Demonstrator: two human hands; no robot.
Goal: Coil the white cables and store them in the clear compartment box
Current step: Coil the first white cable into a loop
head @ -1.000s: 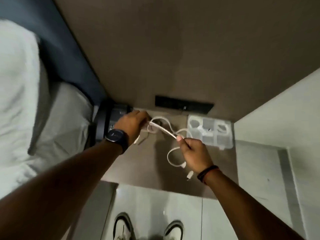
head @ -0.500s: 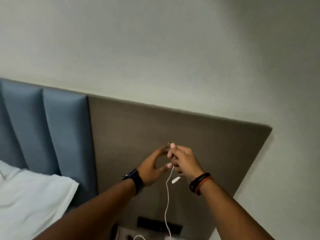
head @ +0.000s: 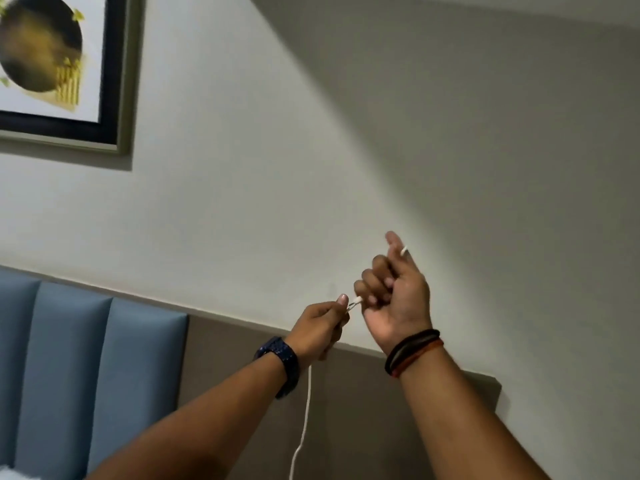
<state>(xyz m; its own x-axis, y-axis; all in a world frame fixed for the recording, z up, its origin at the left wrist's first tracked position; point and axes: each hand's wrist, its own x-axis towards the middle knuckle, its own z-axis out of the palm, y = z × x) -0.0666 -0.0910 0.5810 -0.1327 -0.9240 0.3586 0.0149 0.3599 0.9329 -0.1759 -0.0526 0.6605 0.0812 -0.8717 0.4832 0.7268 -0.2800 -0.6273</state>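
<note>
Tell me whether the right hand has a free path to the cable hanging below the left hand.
Probably yes. The right hand is raised right beside the left hand, and the white cable hangs free below it between the forearms, with nothing in front of it.

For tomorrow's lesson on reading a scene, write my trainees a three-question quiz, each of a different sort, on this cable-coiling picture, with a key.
1. True or false: the left hand pinches the white cable.
2. Where does the cable's long part go? A) straight up past the picture frame B) down below the left hand, out of view C) around the watch
3. Fill in: the right hand wears dark ______ on its wrist.

Key: 1 true; 2 B; 3 bands.
</note>
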